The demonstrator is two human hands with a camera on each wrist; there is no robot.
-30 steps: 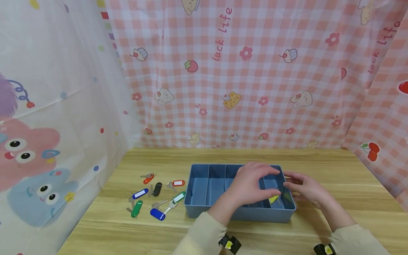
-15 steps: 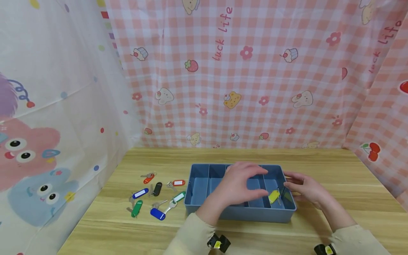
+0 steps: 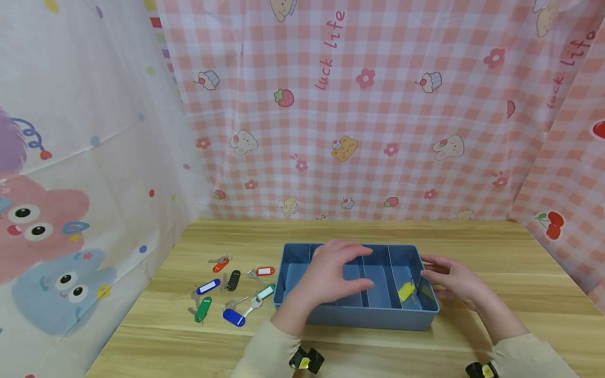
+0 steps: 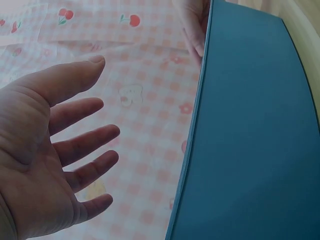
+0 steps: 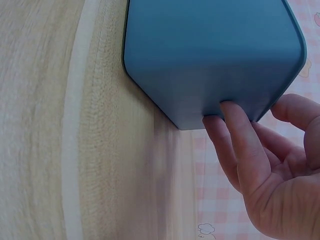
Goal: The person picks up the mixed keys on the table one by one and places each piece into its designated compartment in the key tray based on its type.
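A blue divided box (image 3: 359,316) lies lengthwise on the table. My left hand (image 3: 326,273) is over its middle compartments, thumb and fingers spread apart with nothing between them; the left wrist view shows the hand (image 4: 50,155) with its fingers loosely extended beside the box wall (image 4: 250,125). My right hand (image 3: 449,278) rests at the box's right end. In the right wrist view its fingertips (image 5: 232,110) touch the outside of the end wall (image 5: 200,90). A yellow key tag (image 3: 406,291) with a key sits in the rightmost compartment.
Left of the box lie several tagged keys: red tags (image 3: 264,271) (image 3: 220,265), a black tag (image 3: 233,281), blue tags (image 3: 208,286) (image 3: 233,317) and green tags (image 3: 203,310) (image 3: 266,292). A checked cloth (image 3: 359,115) hangs behind the wooden table (image 3: 501,262).
My left hand has moved left over the box, away from the rightmost compartment, and the yellow key tag there now shows in full. The right hand and the box have stayed put.
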